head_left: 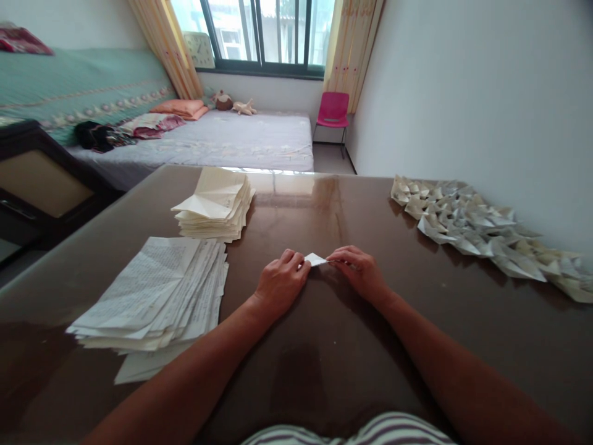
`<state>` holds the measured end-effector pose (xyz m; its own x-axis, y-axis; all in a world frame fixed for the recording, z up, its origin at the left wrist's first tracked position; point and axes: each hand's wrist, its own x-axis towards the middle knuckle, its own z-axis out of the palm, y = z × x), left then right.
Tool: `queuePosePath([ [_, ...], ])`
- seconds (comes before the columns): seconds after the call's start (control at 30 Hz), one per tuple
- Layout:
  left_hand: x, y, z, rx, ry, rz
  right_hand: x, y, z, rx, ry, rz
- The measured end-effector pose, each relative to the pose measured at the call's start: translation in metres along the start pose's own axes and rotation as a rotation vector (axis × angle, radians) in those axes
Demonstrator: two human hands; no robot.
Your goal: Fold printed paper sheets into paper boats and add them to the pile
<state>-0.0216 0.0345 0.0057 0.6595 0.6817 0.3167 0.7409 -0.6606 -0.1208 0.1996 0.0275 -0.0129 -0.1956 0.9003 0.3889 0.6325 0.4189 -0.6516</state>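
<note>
A small folded piece of white paper [315,259] is held between my two hands just above the brown tabletop [296,346]. My left hand [283,279] grips its left end, thumb and fingers pressed together. At the other end, my right hand [359,271] pinches the right corner with its fingertips. The paper shows a low pointed shape between them; its ends are partly hidden by my fingers. To the left of my left hand lies a fanned stack of printed sheets [143,296] with crease lines. Behind it sits a stack of cream folded paper [215,207].
Several folded paper boats [463,216] stand in rows along the table's right side, beside the white wall [463,93]. Beyond the table are a bed [259,136], a pink chair [334,110] and a window [259,31]. A dark wooden cabinet [44,173] stands at left.
</note>
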Motion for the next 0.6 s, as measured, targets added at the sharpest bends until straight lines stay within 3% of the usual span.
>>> queuePosePath([
  [0.1,0.001,0.005,0.000,-0.023,0.077,0.034,-0.001,-0.001,0.003,-0.006,-0.061,-0.023],
  [0.23,0.004,0.009,0.005,-0.044,0.075,0.074,-0.001,0.003,0.009,-0.082,-0.130,-0.065],
  [0.43,0.007,0.009,0.012,-0.044,0.053,0.091,0.001,0.001,0.011,-0.112,-0.150,-0.068],
  [0.6,0.007,0.010,0.016,-0.052,0.158,0.099,0.000,0.001,0.013,-0.111,-0.136,-0.089],
])
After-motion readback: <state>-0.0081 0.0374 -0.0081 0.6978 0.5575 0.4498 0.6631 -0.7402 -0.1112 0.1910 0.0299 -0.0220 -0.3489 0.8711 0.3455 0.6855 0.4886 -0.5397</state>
